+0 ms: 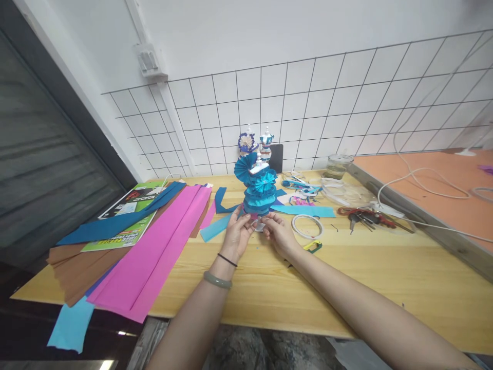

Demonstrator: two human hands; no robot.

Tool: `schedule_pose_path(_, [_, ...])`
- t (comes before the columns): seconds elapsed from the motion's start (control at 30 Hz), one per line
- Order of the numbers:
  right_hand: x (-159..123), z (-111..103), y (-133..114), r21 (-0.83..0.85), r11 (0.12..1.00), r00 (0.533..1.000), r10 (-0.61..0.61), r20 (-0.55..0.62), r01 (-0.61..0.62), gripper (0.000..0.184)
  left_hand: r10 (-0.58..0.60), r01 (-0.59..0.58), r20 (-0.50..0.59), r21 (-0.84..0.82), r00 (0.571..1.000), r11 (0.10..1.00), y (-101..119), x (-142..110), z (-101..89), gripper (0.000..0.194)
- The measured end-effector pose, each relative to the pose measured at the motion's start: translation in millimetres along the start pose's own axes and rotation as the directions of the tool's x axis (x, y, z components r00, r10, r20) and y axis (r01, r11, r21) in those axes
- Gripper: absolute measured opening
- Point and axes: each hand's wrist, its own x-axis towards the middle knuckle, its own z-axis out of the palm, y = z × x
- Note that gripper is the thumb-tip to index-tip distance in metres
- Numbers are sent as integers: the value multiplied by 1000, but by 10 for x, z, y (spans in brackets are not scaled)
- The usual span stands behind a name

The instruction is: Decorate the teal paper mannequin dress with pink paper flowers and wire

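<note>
A blue crepe-paper figure [260, 198] stands upright at the middle of the table, with ruffled tiers, pleated paper fans and a white finial on top. Around the left of its lower end curl the fingers of my left hand [238, 234], palm partly turned up. My right hand [279, 235] closes on the base from the other side, fingertips bunched together. Some of the base is hidden behind the fingers. Just right of my right hand lie a white roll of tape [295, 226] and a yellow-and-green cutter [314, 246].
Pink paper strips [154, 246], brown paper [73, 267] and a green magazine [127, 221] cover the left side. Two similar figures [247, 142] stand behind. Scissors [295, 183], keys [352, 224], a glass cup [337, 167] and a white cable [412, 172] are at right.
</note>
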Motion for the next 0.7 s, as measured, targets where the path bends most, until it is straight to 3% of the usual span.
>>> schedule_pose_path(0.4, [26,-30,-38,78,997,993,5,-116,4,28,-36,35,-23,-2,999,999,59,-71,42,53])
schedule_pose_path(0.7, [80,-106,-114,111,991,984,-60,-166,79,24,-13,12,-61,-25,998,1000,79,-61,36,53])
